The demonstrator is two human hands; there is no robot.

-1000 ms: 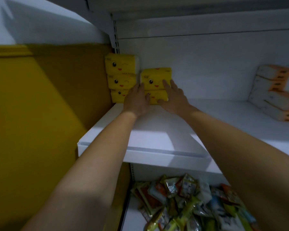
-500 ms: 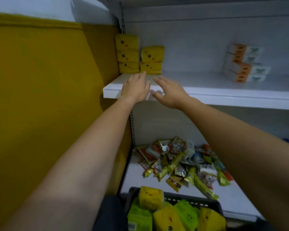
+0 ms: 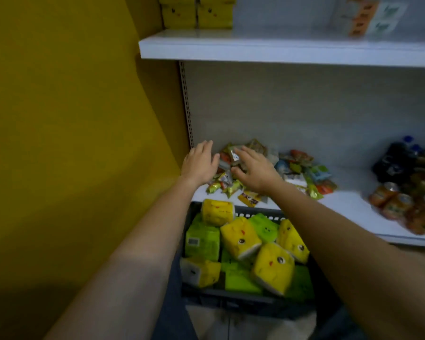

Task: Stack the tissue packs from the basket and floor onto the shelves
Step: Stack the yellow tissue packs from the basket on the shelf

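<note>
Basket [image 3: 258, 212] just below both hands, dark plastic, heaped with yellow and green tissue packs [image 3: 241, 238]. Left hand [image 3: 200, 164] and right hand [image 3: 254, 171] spread loose, holding nothing.

The plain painted side wall [image 3: 59, 119] is mustard yellow, turning olive in shadow. The flat upper shelf board [image 3: 280, 49] and flat lower shelf board [image 3: 349, 207] are white, and the back panel [image 3: 304, 101] between them is pale grey. The soft stacked tissue packs [image 3: 196, 13] on the upper board are yellow with small dark face marks. The blurred boxy packs [image 3: 368, 18] near them are white, orange and pale teal. In the dark grey slotted plastic basket [image 3: 231, 298], the bright yellow soft packs [image 3: 241, 238] show black eyes and red marks. The lime-green soft packs [image 3: 206, 246] are plainer, and one has a whitish label. The foil snack sachets [image 3: 302, 168] mix red, orange, gold, green and blue. The round drink cans [image 3: 402, 207] are orange with silver tops, and the bottles [image 3: 398, 160] are near-black with blue caps.
</note>
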